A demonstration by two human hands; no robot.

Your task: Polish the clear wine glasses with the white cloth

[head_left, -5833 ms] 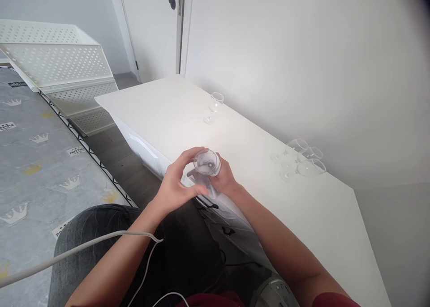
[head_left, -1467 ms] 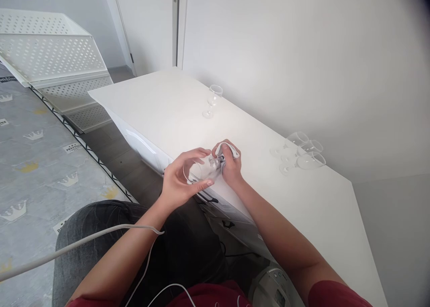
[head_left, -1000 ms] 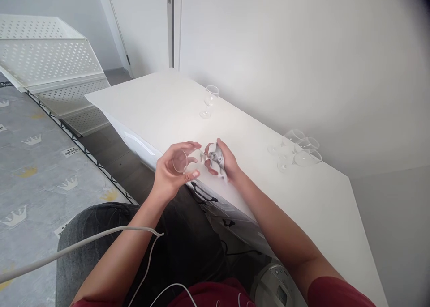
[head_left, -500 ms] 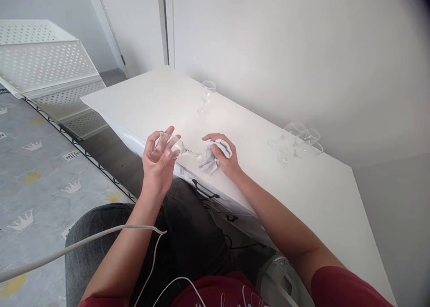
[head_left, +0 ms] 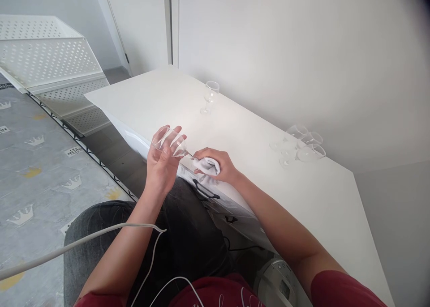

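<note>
My left hand (head_left: 163,166) cradles the bowl of a clear wine glass (head_left: 173,145), held on its side at the near edge of the white table (head_left: 235,132). The glass's stem points right toward my right hand (head_left: 218,166), which is closed on a bunched white cloth (head_left: 207,165) wrapped round the foot end of the glass.
One clear wine glass (head_left: 208,96) stands upright farther back on the table. Three more glasses (head_left: 300,147) lie together near the wall at the right. A white perforated shelf unit (head_left: 50,61) leans at the far left. A white cable (head_left: 101,235) crosses my lap.
The glass has been turned from rim-up to lying sideways in my left hand. My right hand with the cloth has moved from the bowl to the stem and foot.
</note>
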